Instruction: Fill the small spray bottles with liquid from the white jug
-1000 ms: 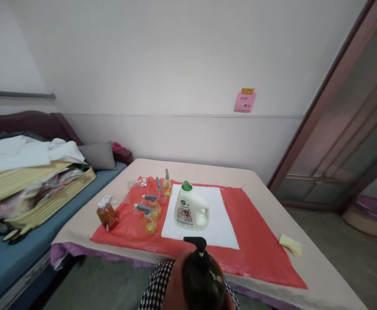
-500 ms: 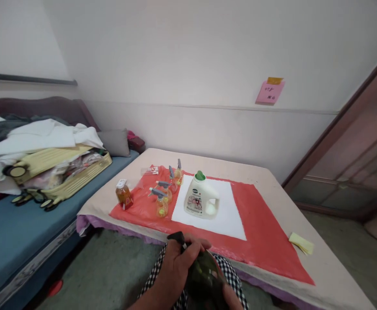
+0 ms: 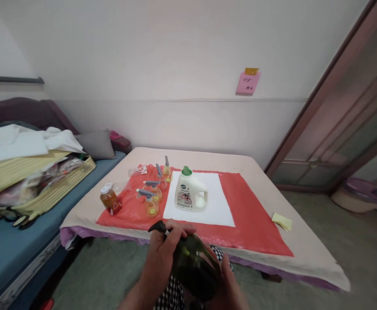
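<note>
A dark green, glossy spray bottle (image 3: 194,267) lies tilted over my lap, its black nozzle (image 3: 157,226) pointing up and to the left. My left hand (image 3: 167,245) is wrapped round the top end of the bottle, just below the nozzle. Lower down, my right hand (image 3: 229,282) grips the bottle's bottom end from the right; part of that hand is out of frame. Beyond them on the table, a white jug (image 3: 191,193) with a green cap stands on a white cloth (image 3: 217,206).
Several small clear spray bottles (image 3: 151,206) stand left of the jug on a red sheet (image 3: 253,215). An amber bottle (image 3: 110,200) is at the table's left edge. Folded yellow cloths (image 3: 282,221) lie at the right. A bed with an open yellow suitcase (image 3: 59,185) stands to the left.
The view has turned to the right. Both hands have lifted the dark green bottle slightly, and more of its body shows. The things on the table have not been moved.
</note>
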Demonstrator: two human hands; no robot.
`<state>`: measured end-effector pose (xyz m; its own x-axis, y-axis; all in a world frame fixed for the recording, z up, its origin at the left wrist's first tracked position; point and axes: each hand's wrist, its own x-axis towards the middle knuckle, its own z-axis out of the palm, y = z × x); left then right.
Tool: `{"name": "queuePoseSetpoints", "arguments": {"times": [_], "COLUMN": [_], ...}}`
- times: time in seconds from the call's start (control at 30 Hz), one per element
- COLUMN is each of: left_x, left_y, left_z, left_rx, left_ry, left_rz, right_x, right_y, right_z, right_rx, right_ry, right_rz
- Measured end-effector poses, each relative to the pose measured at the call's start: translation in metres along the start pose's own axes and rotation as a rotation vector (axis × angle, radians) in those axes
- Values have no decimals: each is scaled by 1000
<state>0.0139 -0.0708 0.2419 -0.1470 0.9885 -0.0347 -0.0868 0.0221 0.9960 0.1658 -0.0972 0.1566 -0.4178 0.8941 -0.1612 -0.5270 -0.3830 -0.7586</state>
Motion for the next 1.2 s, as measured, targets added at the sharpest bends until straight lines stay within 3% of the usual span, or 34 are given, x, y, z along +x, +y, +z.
{"name": "queuePoseSetpoints", "arguments": {"times": [0.07,0.1,0.23,0.3,0.37,0.5,0.57,0.7,0.73,0.87,0.93,1.07,1.13,1.2], "left_x": [2,2,1,3,7,13,14,12,13,14,13,13,14,15], "left_y": [2,2,4,3,1,-2,-1,0,1,-2,-5,-12,-15,-16], "left_z": [0,1,6,8,10,11,11,8,8,8,9,8,6,5], "left_rx": [-5,-4,13,30,38,53,55,83,91,55,32,-14,-8,23], "left_ry": [-73,-90,4,38,25,-15,-20,-10,-19,-68,-89,-57,-24,-31], "left_rz": [-34,-50,-62,-45,-21,-2,-8,-13,-12,-20,-29,-33,-35,-25], "right_x": [1,1,-3,-3,-1,3,2,2,3,3,2,3,5,8], "right_y": [-4,-3,10,15,15,6,3,-1,-1,-3,0,5,5,4], "right_z": [1,1,-3,-7,-13,-17,-13,0,1,-2,-5,-7,-8,-9], "right_rx": [123,133,-77,-120,-23,194,240,259,275,391,401,361,363,390], "right_ry": [-68,-68,110,169,103,-168,-201,-89,-74,-145,-146,-101,-127,-184], "right_rz": [160,150,-270,-365,-239,146,122,-155,-140,140,108,-143,-103,29]}}
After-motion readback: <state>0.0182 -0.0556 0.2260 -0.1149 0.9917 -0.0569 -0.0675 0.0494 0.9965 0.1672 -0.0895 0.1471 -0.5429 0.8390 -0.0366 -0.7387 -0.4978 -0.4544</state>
